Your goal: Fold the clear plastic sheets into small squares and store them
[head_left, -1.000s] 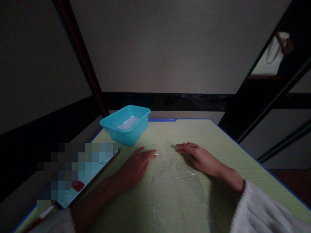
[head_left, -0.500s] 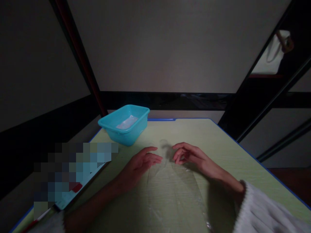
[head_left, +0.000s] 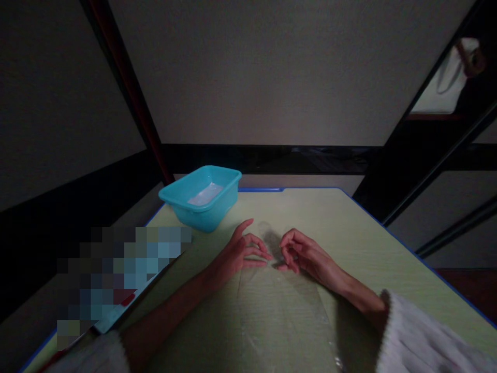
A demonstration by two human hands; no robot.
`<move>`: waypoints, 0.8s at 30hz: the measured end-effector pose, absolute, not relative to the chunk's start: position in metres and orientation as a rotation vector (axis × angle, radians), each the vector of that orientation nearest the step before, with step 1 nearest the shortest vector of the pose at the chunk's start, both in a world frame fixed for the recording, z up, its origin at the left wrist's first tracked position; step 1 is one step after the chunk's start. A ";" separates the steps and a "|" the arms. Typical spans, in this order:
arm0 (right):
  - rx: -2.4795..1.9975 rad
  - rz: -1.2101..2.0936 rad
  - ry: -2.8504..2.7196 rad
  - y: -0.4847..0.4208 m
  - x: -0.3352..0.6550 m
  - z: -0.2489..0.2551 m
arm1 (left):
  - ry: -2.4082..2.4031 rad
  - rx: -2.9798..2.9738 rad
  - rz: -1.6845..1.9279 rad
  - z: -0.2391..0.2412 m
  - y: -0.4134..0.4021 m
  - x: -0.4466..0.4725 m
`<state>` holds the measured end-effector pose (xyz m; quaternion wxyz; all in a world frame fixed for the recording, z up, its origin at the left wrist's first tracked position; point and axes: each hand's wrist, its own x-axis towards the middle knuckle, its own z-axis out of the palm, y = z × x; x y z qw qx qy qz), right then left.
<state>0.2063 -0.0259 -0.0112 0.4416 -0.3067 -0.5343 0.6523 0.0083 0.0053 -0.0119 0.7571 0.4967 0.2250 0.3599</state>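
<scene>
A clear plastic sheet or bag (head_left: pixel 285 321) lies flat on the table in front of me; its exact kind is hard to make out. My left hand (head_left: pixel 243 251) is at its far left corner, index finger raised and the other fingers spread, holding nothing visible. Facing it, my right hand (head_left: pixel 305 256) hovers by the far right corner, its fingers loosely curled and apart with nothing visible in them. The lower fingers of both hands are close to the sheet's far edge; whether they touch it I cannot tell. A small gap separates the hands.
A turquoise plastic basin (head_left: pixel 202 199) with a whitish, translucent packet (head_left: pixel 206 194) inside stands at the far left of the pale table (head_left: pixel 310 207), which has a blue edge. Along the left side lies a long, light-blue object (head_left: pixel 116 313), mostly blurred out. A white bag (head_left: pixel 444 77) hangs far right.
My left hand has spread its fingers, with the index finger lifting, and shifted slightly right. My right hand has curled its upper fingers more. The view has shifted slightly; the sheet stays on the table.
</scene>
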 end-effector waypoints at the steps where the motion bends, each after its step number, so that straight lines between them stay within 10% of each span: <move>1: -0.761 1.612 -1.326 -0.026 0.206 -0.012 | 0.489 1.081 0.784 -0.012 0.006 0.009; 24: -0.950 1.205 -1.871 -0.031 0.202 -0.007 | 0.496 1.225 0.759 -0.036 0.013 0.017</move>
